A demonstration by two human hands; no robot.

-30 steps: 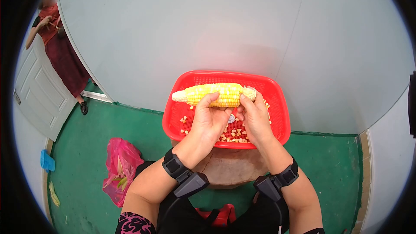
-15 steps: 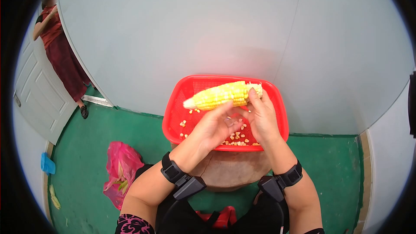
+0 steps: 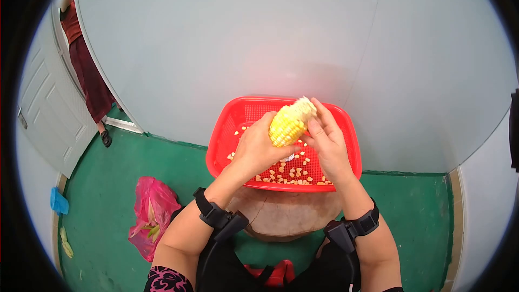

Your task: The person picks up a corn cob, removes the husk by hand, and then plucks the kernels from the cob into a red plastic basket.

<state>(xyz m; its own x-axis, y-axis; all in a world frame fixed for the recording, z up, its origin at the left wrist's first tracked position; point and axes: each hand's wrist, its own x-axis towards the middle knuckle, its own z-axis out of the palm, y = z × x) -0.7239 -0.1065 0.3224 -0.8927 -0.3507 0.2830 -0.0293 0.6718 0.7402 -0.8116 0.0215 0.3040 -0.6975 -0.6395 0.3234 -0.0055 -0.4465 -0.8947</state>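
A partly shelled corn cob point(image 3: 289, 125) is held over a red plastic basket point(image 3: 215, 154). My left hand point(image 3: 258, 143) is closed around the cob's kernel-covered body, hiding its left end. At the bare, pale end, my right hand point(image 3: 328, 143) grips the cob with thumb and fingers. Loose corn kernels point(image 3: 294, 172) are scattered on the basket floor below both hands. The basket rests on a round wooden stump point(image 3: 289, 211).
A pink plastic bag point(image 3: 154, 213) with husks lies on the green floor at left. Near the left wall are a blue container point(image 3: 59, 201) and a piece of husk point(image 3: 66, 242). A person point(image 3: 86, 70) stands in the doorway beside a white door point(image 3: 51, 103).
My left hand has moved from beneath the cob to wrap around it. The cob has turned, its bare end now tilted up to the right. The person has shifted further behind the wall.
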